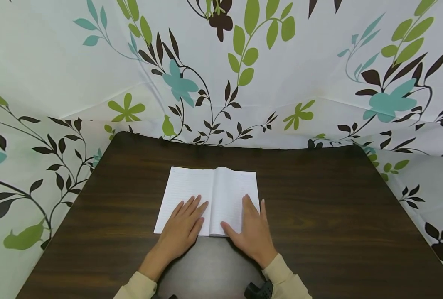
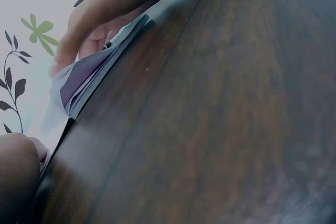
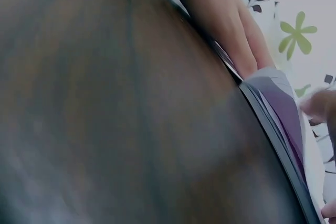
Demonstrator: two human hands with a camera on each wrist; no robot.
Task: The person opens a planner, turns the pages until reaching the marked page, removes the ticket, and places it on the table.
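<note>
An open notebook (image 1: 191,182) with white lined pages lies on the dark wooden table. My left hand (image 1: 182,228) rests flat on its left page, fingers straight and pointing toward the fold. On the right page lies my right hand (image 1: 253,232), its thumb spread toward the fold and its fingers along the outer edge. In the left wrist view, the right-hand pages of the notebook (image 2: 100,72) bulge up near the fold, with my right hand (image 2: 105,14) over them. The right wrist view shows my left hand (image 3: 226,24) pressing beside the fold, next to the raised pages (image 3: 278,108).
The brown wooden table (image 1: 330,216) extends to both sides of the notebook. Behind and beside it hangs a white cloth (image 1: 311,62) printed with leaves and flowers. A black device (image 1: 259,289) sits at my right wrist, by the beige sleeve (image 1: 286,278).
</note>
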